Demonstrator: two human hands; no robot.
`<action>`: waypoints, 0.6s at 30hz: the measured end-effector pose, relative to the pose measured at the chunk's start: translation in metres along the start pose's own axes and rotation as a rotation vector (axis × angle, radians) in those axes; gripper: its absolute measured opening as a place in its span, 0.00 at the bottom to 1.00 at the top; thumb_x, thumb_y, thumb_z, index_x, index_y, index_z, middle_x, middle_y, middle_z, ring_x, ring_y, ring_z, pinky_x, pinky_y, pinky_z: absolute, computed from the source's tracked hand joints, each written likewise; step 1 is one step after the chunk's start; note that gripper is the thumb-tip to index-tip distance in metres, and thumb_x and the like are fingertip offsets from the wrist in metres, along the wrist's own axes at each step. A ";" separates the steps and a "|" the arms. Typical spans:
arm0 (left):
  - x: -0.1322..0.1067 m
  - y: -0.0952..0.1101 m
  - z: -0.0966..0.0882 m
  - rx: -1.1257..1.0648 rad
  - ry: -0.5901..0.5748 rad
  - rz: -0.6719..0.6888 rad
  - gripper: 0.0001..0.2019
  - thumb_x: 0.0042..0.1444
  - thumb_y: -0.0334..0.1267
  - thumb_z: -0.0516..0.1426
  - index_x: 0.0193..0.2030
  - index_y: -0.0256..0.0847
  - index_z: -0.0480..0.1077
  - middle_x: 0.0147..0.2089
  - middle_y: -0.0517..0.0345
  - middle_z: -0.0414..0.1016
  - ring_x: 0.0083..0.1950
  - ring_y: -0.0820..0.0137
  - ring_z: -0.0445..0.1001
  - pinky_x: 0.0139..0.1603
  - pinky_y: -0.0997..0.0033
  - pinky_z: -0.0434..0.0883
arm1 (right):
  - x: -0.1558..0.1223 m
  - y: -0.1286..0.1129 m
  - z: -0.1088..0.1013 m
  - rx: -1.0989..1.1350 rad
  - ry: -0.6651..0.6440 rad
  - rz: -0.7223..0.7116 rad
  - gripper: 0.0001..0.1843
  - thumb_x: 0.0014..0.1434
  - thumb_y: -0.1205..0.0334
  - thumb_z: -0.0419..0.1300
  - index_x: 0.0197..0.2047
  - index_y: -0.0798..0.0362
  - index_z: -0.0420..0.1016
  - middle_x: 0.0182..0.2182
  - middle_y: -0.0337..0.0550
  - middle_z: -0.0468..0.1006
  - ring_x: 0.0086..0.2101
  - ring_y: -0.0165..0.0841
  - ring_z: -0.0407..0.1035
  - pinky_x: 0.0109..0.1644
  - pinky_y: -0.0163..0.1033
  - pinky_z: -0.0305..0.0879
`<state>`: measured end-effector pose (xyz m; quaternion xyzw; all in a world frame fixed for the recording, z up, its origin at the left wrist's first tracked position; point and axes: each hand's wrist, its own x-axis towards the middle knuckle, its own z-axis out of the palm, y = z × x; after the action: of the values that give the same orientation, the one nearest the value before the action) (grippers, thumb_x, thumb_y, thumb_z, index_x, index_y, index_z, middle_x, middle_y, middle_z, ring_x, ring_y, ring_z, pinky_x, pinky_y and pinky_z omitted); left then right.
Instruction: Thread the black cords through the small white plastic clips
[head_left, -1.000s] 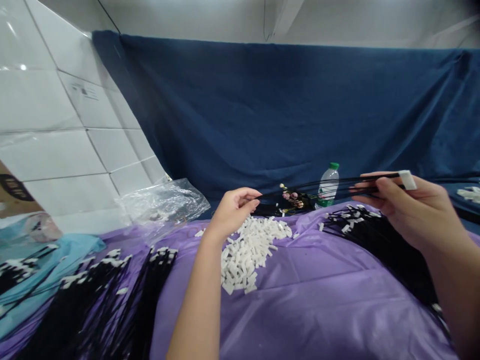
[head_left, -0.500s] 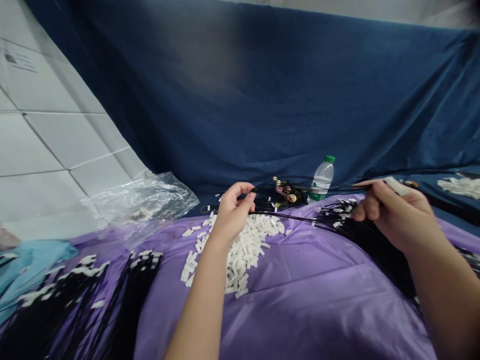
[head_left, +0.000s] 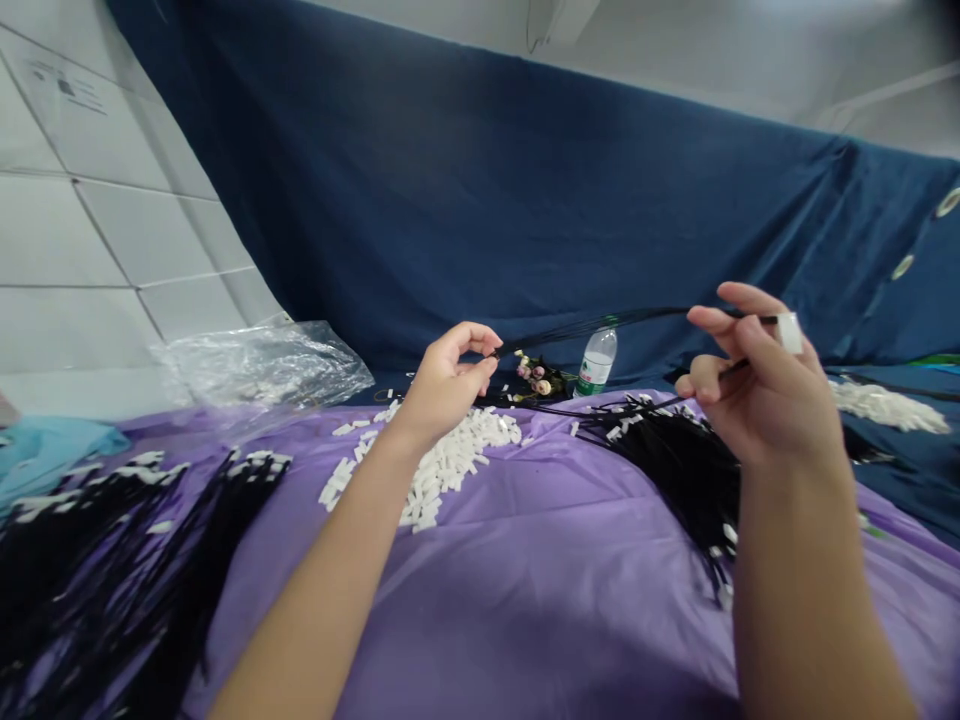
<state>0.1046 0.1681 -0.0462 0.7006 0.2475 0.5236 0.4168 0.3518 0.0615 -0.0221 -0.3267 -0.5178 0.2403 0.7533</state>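
Black cords (head_left: 600, 325), thin and glossy, are stretched between both raised hands above the purple sheet (head_left: 525, 560). One end is pinched by the left hand (head_left: 442, 385); the white-capped end is pinched by the right hand (head_left: 757, 390).

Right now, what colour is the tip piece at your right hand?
White tip piece on black strands; head view.

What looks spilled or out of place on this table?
A few white pieces lie scattered on the purple cloth, apart from the main pile. Nothing else stands out.
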 end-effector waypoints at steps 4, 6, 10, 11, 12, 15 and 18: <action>-0.013 0.006 0.026 -0.012 -0.020 -0.059 0.06 0.51 0.27 0.57 0.36 0.38 0.68 0.39 0.56 0.67 0.23 0.83 0.62 0.24 0.77 0.60 | -0.013 -0.022 -0.022 -0.152 -0.018 -0.072 0.11 0.56 0.55 0.61 0.43 0.46 0.74 0.37 0.42 0.79 0.24 0.32 0.73 0.25 0.37 0.70; -0.017 0.010 0.036 -0.024 -0.027 -0.079 0.05 0.51 0.27 0.57 0.36 0.37 0.68 0.38 0.57 0.67 0.23 0.83 0.62 0.24 0.77 0.61 | -0.019 -0.035 -0.034 -0.272 -0.043 -0.062 0.12 0.55 0.55 0.62 0.42 0.49 0.74 0.38 0.45 0.79 0.29 0.35 0.75 0.27 0.37 0.71; -0.025 0.020 0.045 -0.020 -0.068 -0.120 0.06 0.50 0.28 0.58 0.36 0.37 0.67 0.38 0.57 0.68 0.22 0.82 0.65 0.25 0.75 0.63 | -0.030 -0.057 -0.049 -0.381 -0.074 -0.014 0.15 0.55 0.54 0.63 0.44 0.50 0.75 0.40 0.48 0.79 0.27 0.35 0.76 0.29 0.39 0.74; -0.028 0.023 0.046 -0.005 -0.090 -0.125 0.07 0.50 0.29 0.59 0.37 0.37 0.67 0.38 0.56 0.69 0.23 0.80 0.67 0.25 0.75 0.64 | -0.032 -0.060 -0.051 -0.404 -0.063 -0.002 0.15 0.55 0.54 0.64 0.44 0.50 0.74 0.40 0.49 0.79 0.26 0.35 0.76 0.29 0.39 0.75; -0.030 0.025 0.046 0.015 -0.113 -0.132 0.07 0.50 0.30 0.59 0.37 0.37 0.67 0.37 0.56 0.70 0.24 0.78 0.69 0.26 0.74 0.65 | -0.034 -0.063 -0.053 -0.434 -0.045 0.010 0.16 0.55 0.53 0.64 0.44 0.50 0.75 0.40 0.49 0.79 0.26 0.34 0.76 0.28 0.38 0.75; -0.037 0.030 0.040 0.089 -0.220 -0.161 0.08 0.51 0.33 0.60 0.39 0.36 0.68 0.35 0.55 0.73 0.31 0.73 0.73 0.31 0.74 0.66 | -0.038 -0.065 -0.057 -0.529 0.027 0.065 0.17 0.54 0.49 0.63 0.43 0.51 0.75 0.41 0.50 0.79 0.23 0.33 0.75 0.23 0.33 0.72; -0.038 0.035 0.022 0.209 -0.334 -0.204 0.12 0.50 0.37 0.62 0.42 0.37 0.70 0.39 0.52 0.75 0.39 0.71 0.73 0.37 0.73 0.67 | -0.040 -0.062 -0.062 -0.574 0.099 0.148 0.17 0.54 0.49 0.63 0.40 0.52 0.75 0.41 0.51 0.79 0.22 0.32 0.74 0.20 0.31 0.71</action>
<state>0.1094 0.1128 -0.0394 0.7883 0.2975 0.3272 0.4279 0.3977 -0.0232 -0.0170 -0.5743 -0.5022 0.1223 0.6349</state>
